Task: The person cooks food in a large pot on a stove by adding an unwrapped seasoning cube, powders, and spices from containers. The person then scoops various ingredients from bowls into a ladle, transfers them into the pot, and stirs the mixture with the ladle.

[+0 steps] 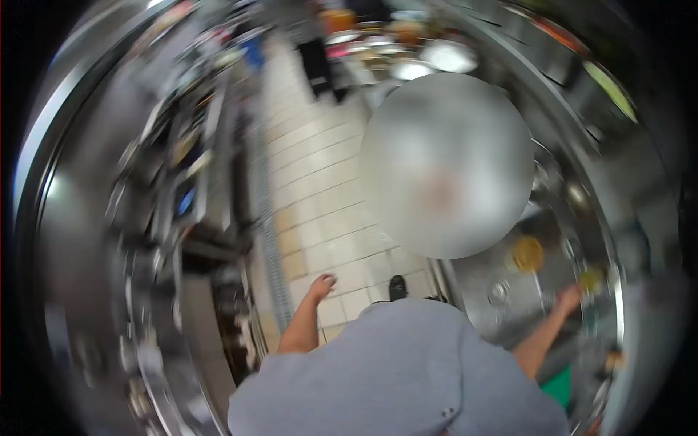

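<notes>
My left hand (323, 285) hangs in the air over the tiled floor, its fingers loosely bent and nothing seen in them. Out to the right, my right hand (570, 299) reaches over the steel counter and is smeared by motion. Close to its fingertips is a small yellow-green thing (590, 280); I cannot tell whether the hand touches or grips it. A round yellow-orange thing (528, 254), too blurred to name, lies on the steel counter (476, 291). Near it is a round metal fitting or dish (499, 292).
A blurred round patch hides the middle right. Metal shelving and equipment (211, 167) line the left side, beside a floor drain grate (270, 240). A person in dark trousers (315, 65) stands farther up the tiled aisle (320, 174). White plates (447, 56) sit at the back. A green board (558, 386) lies at lower right.
</notes>
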The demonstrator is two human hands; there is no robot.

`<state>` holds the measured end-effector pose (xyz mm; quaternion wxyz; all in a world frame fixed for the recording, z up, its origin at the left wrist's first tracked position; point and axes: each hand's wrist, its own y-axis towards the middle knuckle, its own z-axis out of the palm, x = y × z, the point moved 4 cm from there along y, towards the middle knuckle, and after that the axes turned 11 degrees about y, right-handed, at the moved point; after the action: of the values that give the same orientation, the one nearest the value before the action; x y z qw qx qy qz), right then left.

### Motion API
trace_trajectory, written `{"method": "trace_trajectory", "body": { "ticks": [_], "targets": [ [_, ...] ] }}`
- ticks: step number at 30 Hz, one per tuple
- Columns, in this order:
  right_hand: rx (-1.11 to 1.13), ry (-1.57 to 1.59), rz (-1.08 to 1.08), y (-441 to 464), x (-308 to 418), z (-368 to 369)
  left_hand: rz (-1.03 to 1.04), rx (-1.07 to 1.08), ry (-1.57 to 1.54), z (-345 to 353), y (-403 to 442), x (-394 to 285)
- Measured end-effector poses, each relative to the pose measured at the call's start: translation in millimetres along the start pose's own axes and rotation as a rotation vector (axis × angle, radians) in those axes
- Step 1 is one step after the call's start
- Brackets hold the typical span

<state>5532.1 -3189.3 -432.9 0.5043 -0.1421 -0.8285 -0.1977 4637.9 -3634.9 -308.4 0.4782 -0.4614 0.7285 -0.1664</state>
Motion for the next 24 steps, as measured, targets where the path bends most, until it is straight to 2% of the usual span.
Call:
{"method": "trace_trajectory", "body": {
  "ticks": [1, 2, 3, 5, 6, 8, 9, 11, 12, 14, 15, 16, 17, 19, 20, 21, 22, 23, 24],
  "targets": [
    [0.027, 0.074, -0.288, -35, 104, 13, 0.006, -0.053, 0.019, -2, -1, 2],
    [-0.003, -0.460, -0.454, -17, 110, 22, 0.005, -0.067, 0.038, -4, -5, -1],
    [0.144, -1.131, -0.185, -32, 169, 40, 0.013, -0.059, 0.075, -6, -9, 3],
    [-0.157, -0.812, -0.140, -36, 212, 52, -0.018, -0.099, 0.070, -5, -14, 22],
    [-0.160, -0.788, -0.149, -32, 199, 56, 0.003, -0.098, 0.100, 2, -20, 29],
    [-0.187, -0.879, 0.148, -9, 153, 78, -0.053, -0.103, 0.058, 6, -44, 35],
    [-0.185, -0.873, 0.141, -17, 172, 79, -0.113, -0.095, 0.028, 8, -55, 45],
    [-0.057, -0.566, 0.310, -45, 218, 83, -0.208, -0.077, 0.048, 19, -59, 75],
    [-0.060, -0.563, 0.304, -37, 201, 86, -0.247, -0.024, 0.052, 23, -62, 87],
    [-0.274, -0.366, 0.201, -12, 156, 83, -0.273, 0.035, 0.052, 31, -56, 118],
    [-0.285, -0.367, 0.197, -14, 163, 81, -0.192, 0.144, 0.249, 41, -41, 140],
    [-0.144, -0.607, 0.162, -20, 173, 80, -0.107, 0.254, 0.444, 45, -35, 142],
    [-0.001, -0.847, 0.132, -29, 180, 77, -0.096, 0.265, 0.446, 47, -27, 143],
    [0.135, -0.945, 0.154, -69, 198, 79, -0.310, 0.242, 0.235, 41, -26, 118],
    [0.084, -0.919, 0.037, -92, 192, 82, -0.405, 0.195, 0.178, 36, -21, 98],
    [0.033, -0.898, -0.076, -112, 173, 83, -0.386, 0.216, 0.203, 33, 1, 91],
    [0.007, -0.912, -0.051, -137, 179, 78, -0.032, 0.294, 0.489, 34, 34, 80],
    [0.074, -0.669, 0.022, -171, 178, 82, 0.333, 0.367, 0.759, 37, 57, 69],
    [0.135, -0.425, 0.094, -196, 177, 86, 0.154, 0.346, 0.598, 33, 75, 50]
  ]
}}
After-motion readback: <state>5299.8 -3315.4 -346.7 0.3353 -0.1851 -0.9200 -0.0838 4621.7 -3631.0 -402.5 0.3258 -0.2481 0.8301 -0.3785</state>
